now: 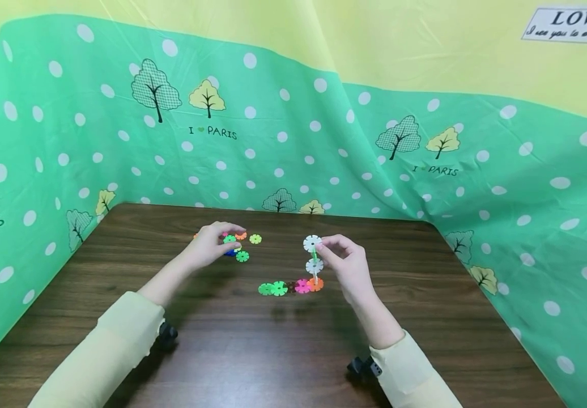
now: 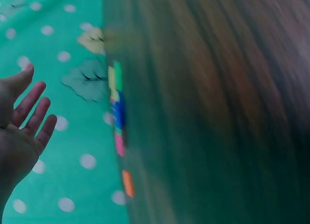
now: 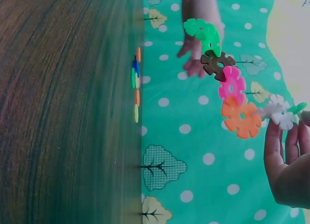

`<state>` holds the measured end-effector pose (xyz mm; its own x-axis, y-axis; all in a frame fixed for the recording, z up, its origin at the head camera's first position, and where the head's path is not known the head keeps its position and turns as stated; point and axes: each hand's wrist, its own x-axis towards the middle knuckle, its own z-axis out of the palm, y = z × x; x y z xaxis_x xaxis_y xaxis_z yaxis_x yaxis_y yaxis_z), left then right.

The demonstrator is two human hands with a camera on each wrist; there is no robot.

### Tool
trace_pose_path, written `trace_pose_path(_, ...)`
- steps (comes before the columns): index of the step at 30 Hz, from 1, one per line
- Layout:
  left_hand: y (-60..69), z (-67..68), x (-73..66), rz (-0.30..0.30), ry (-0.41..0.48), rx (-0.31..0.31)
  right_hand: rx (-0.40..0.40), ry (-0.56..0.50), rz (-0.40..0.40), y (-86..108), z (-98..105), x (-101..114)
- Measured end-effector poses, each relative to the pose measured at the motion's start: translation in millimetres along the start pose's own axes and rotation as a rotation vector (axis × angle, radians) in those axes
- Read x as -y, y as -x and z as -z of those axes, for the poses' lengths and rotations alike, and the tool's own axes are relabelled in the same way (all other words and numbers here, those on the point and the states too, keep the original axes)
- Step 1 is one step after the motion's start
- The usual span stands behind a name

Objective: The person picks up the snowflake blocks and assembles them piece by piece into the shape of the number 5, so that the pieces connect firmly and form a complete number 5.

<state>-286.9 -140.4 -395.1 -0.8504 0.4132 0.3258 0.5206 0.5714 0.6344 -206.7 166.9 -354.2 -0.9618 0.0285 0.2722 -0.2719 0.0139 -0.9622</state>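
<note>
The right hand (image 1: 352, 266) pinches a joined chain of flower-shaped discs near its top, by a green piece under a white disc (image 1: 312, 243). Below come another white disc (image 1: 314, 266) and an orange disc (image 1: 316, 284); from there pink (image 3: 232, 86), brown (image 3: 218, 65) and green discs (image 3: 202, 34) run sideways. In the right wrist view the chain hangs off the table surface. The left hand (image 1: 207, 245), fingers apart and holding nothing visible, is over the loose discs (image 1: 242, 256) in the head view. Its fingers are spread in the left wrist view (image 2: 26, 122).
Loose discs in green, blue, orange, pink and yellow-green (image 1: 255, 239) lie in a group on the brown wooden table (image 1: 252, 351), toward its far side. A green and yellow curtain (image 1: 283, 158) with dots and trees stands behind and beside the table.
</note>
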Motion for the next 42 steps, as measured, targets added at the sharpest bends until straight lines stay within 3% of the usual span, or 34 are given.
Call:
trace_pose_path(7,-4.3,-3.1,36.0,-0.026,-0.062,0.101,-0.017,-0.046,-0.043,-1.6,4,-1)
trace_pose_path(12,-8.7,-10.0,47.7,-0.039,-0.131,0.201,-0.020,-0.063,-0.071,-2.8,6,-3)
trace_pose_path(16,-14.3,-19.4,49.8,-0.054,-0.140,0.230,-0.014,-0.073,-0.079,-2.8,7,-5)
trace_pose_path(25,-19.5,-31.0,47.3,-0.089,-0.246,0.227,0.009,-0.131,-0.093,-3.5,8,-7)
trace_pose_path(30,-18.6,-32.2,45.6,-0.092,-0.209,0.230,0.031,-0.129,-0.100,-4.0,7,-9)
trace_pose_path(37,-16.4,-31.3,43.5,-0.098,-0.298,0.242,0.046,-0.142,-0.095,-3.0,6,-8)
trace_pose_path(42,-15.8,-30.4,44.1,-0.084,-0.283,0.243,0.054,-0.126,-0.102,-2.2,6,-7)
